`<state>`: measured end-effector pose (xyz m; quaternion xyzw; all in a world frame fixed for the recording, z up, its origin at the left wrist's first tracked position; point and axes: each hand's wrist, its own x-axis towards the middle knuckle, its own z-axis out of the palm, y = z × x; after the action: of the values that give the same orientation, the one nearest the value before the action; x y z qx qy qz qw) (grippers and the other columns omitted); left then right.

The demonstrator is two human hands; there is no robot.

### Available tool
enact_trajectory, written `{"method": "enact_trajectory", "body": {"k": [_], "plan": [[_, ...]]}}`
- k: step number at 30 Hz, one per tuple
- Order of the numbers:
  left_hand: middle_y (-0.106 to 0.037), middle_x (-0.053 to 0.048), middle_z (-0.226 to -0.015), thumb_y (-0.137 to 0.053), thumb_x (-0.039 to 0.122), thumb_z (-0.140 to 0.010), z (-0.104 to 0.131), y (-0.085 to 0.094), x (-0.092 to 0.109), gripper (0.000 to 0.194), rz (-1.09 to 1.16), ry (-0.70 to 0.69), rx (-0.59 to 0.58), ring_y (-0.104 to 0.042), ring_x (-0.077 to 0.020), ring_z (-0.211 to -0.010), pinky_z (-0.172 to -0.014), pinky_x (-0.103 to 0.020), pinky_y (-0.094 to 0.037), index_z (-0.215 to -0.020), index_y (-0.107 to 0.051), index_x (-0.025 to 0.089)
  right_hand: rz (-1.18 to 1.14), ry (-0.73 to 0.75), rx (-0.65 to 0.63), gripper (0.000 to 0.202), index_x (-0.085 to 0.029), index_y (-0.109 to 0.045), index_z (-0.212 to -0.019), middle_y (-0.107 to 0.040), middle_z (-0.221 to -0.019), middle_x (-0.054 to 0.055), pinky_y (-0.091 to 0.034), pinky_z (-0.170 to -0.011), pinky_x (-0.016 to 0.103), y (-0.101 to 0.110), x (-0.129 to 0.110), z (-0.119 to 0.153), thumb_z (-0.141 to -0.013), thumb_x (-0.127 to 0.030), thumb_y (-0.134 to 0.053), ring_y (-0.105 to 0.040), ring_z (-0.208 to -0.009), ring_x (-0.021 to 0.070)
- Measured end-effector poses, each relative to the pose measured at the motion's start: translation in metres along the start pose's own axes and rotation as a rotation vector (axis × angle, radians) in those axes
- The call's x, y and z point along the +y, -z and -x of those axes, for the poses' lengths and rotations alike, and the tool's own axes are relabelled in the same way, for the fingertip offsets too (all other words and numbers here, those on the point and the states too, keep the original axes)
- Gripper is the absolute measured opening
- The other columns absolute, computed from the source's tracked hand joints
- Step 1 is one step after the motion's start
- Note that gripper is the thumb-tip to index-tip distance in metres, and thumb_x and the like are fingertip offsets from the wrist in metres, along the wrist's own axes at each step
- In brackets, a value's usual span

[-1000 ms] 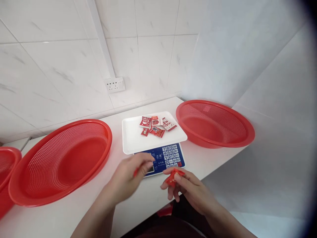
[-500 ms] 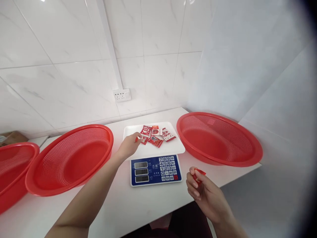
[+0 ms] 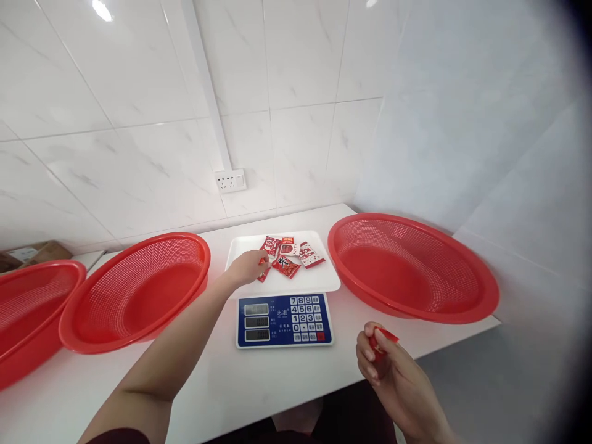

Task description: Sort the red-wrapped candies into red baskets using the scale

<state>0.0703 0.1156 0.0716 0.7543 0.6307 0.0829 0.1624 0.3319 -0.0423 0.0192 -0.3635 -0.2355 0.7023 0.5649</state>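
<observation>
My left hand (image 3: pixel 250 269) is over the left part of the white weighing tray (image 3: pixel 319 282), its fingers closed on a small red packet (image 3: pixel 263 275) that they partly cover. Beside it lie several red and white snack packets, among them one with a large black character (image 3: pixel 286 266), a white and red one marked CANDY (image 3: pixel 290 247) and a patterned one (image 3: pixel 311 255). Off the table's front edge, my right hand (image 3: pixel 393 376) grips a red packet (image 3: pixel 378 350) between thumb and fingers. The scale's blue keypad panel (image 3: pixel 283 339) faces me.
To the right of the scale stands a large red mesh basket (image 3: pixel 411 314). Another red basket (image 3: pixel 134 345) is on the left, and a third (image 3: pixel 28 271) is cut off by the frame. A cardboard box (image 3: pixel 50 251) sits behind it. The tiled wall has a socket (image 3: pixel 230 180).
My left hand has shifted slightly right and down at the tray, its fingers now on the packet there. My right hand keeps its red packet. The view has moved a little.
</observation>
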Motion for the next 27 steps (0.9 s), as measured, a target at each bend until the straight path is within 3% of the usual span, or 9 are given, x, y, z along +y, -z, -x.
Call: {"method": "enact_trajectory", "body": {"k": [3,8,11,15,21,24,27], "plan": [[-0.062,-0.006,-0.098,-0.046,0.037,-0.089,-0.009,0.004,0.000,0.030,-0.020,0.065,0.047,-0.060,-0.0156,-0.082,-0.075,-0.036,-0.049,-0.107,-0.056,0.016,-0.008,-0.004,-0.009,0.022,-0.022,-0.055,-0.077,-0.045,-0.059,-0.004,-0.028,-0.041,0.020,0.001,0.000,-0.001,-0.077,-0.042,-0.064,-0.037,-0.044,0.0063],[-0.057,-0.009,-0.114,-0.052,0.035,-0.086,-0.044,0.007,-0.002,0.034,-0.070,0.209,0.082,-0.058,-0.0200,-0.097,-0.081,-0.042,-0.049,-0.115,-0.053,0.016,0.029,0.003,-0.010,0.025,-0.022,-0.053,-0.075,-0.046,-0.058,-0.004,-0.028,-0.042,0.020,-0.003,-0.001,0.000,-0.075,-0.045,-0.065,-0.038,-0.044,0.0061],[-0.056,-0.009,-0.114,-0.053,0.033,-0.086,-0.059,0.005,-0.003,0.033,-0.065,0.229,0.036,-0.058,-0.0199,-0.097,-0.081,-0.041,-0.050,-0.114,-0.053,0.016,0.040,0.018,-0.001,0.025,-0.022,-0.053,-0.076,-0.046,-0.059,-0.004,-0.028,-0.042,0.020,-0.002,0.000,0.001,-0.076,-0.045,-0.063,-0.038,-0.044,0.0060],[-0.056,-0.009,-0.115,-0.053,0.033,-0.086,-0.062,0.003,-0.005,0.033,-0.024,0.225,0.053,-0.058,-0.0201,-0.097,-0.081,-0.041,-0.050,-0.115,-0.053,0.016,0.054,0.032,0.015,0.024,-0.022,-0.053,-0.077,-0.047,-0.060,-0.004,-0.028,-0.043,0.019,0.001,0.001,0.004,-0.079,-0.045,-0.061,-0.039,-0.046,0.0062],[-0.059,-0.008,-0.106,-0.048,0.035,-0.088,-0.041,0.015,0.006,0.029,0.137,0.160,0.200,-0.058,-0.0183,-0.091,-0.078,-0.038,-0.048,-0.108,-0.055,0.015,0.102,0.043,0.036,0.027,-0.021,-0.053,-0.076,-0.047,-0.059,-0.004,-0.028,-0.043,0.020,-0.002,0.001,0.005,-0.077,-0.046,-0.063,-0.039,-0.046,0.0066],[-0.062,-0.005,-0.088,-0.037,0.035,-0.091,-0.014,0.016,0.032,0.025,0.248,0.029,0.210,-0.057,-0.0162,-0.081,-0.071,-0.029,-0.045,-0.094,-0.056,0.019,0.157,0.060,0.042,0.029,-0.020,-0.053,-0.076,-0.047,-0.059,-0.004,-0.028,-0.044,0.020,-0.004,0.001,0.000,-0.077,-0.047,-0.062,-0.040,-0.046,0.0065],[-0.061,0.000,-0.077,-0.041,0.039,-0.088,0.026,0.009,0.065,0.024,0.342,-0.143,0.123,-0.055,-0.0140,-0.072,-0.065,-0.025,-0.042,-0.082,-0.055,0.021,0.259,0.112,0.025,0.032,-0.020,-0.056,-0.085,-0.047,-0.059,-0.004,-0.029,-0.043,0.021,-0.007,0.003,-0.010,-0.076,-0.051,-0.062,-0.040,-0.046,0.0072]]}}
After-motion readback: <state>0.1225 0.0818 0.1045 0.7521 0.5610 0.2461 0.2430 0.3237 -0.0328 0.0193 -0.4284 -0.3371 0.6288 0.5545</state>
